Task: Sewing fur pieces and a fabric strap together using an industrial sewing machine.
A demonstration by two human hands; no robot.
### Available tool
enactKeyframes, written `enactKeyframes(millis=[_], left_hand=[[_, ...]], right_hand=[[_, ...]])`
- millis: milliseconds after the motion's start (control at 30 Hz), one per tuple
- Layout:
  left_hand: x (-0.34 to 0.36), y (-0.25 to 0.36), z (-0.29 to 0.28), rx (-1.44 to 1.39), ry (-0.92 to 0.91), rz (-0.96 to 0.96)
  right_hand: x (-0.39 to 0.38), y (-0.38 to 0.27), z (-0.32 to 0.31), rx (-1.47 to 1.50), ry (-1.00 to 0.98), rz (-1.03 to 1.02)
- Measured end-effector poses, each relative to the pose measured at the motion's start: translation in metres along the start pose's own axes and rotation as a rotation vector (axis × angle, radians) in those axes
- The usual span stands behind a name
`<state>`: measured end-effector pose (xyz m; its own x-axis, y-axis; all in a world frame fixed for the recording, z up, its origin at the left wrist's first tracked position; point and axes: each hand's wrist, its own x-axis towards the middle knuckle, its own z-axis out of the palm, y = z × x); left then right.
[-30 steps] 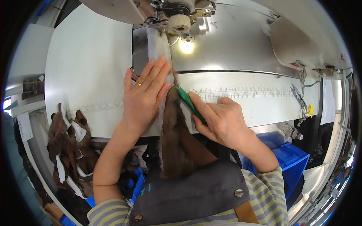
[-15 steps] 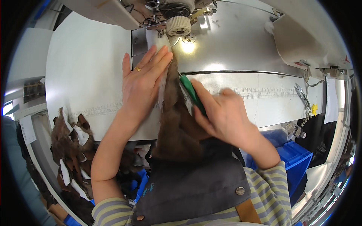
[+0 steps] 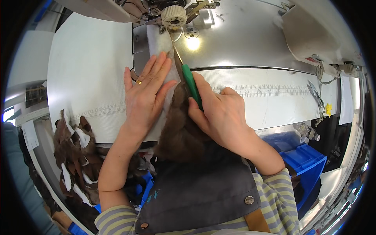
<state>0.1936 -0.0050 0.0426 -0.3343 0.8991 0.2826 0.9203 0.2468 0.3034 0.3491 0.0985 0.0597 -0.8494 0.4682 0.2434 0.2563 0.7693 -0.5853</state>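
Just below the sewing machine's ribbed feed wheel (image 3: 174, 15), a strip of brown fur (image 3: 181, 121) backed with white fleece (image 3: 158, 39) runs down the polished steel plate (image 3: 243, 43) and off the near edge of the bench (image 3: 90, 70). Its pile is thick and shaggy where it spills onto the person's grey apron (image 3: 199, 188), thinner and flatter up by the wheel.

To the left of the wheel's line, the left hand (image 3: 145, 96) lies flat on the fleece edge, fingers spread wide and pressing, gripping nothing; a gold ring sits on one of them. To the right, the right hand (image 3: 221, 113) has its fingers curled tight around a green-handled awl (image 3: 190, 84), whose thin metal tip points up toward the wheel along the fur seam.

White bench covering, printed with a ruler scale, stretches away to both sides below the plate. Far right of the wheel, a pair of small metal snips (image 3: 316, 96) rests on that covering. Below and right of it, blue plastic bins (image 3: 303, 160) sit under the bench edge; what they hold is hidden. Low to the left hangs a heap of brown and white fur scraps (image 3: 76, 156).
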Motion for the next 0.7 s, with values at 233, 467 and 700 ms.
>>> enactKeyframes(millis=[233,467,700], left_hand=[[0.001,0.001,0.001,-0.028,0.016,-0.012],[-0.001,0.001,-0.006,0.066,0.017,0.068],[-0.007,0.001,-0.004,0.039,0.035,0.08]], right_hand=[[-0.007,0.013,-0.006,0.025,-0.103,-0.144],[-0.024,0.01,-0.022,-0.092,-0.18,-0.222],[-0.042,0.004,-0.02,0.014,-0.052,-0.019]])
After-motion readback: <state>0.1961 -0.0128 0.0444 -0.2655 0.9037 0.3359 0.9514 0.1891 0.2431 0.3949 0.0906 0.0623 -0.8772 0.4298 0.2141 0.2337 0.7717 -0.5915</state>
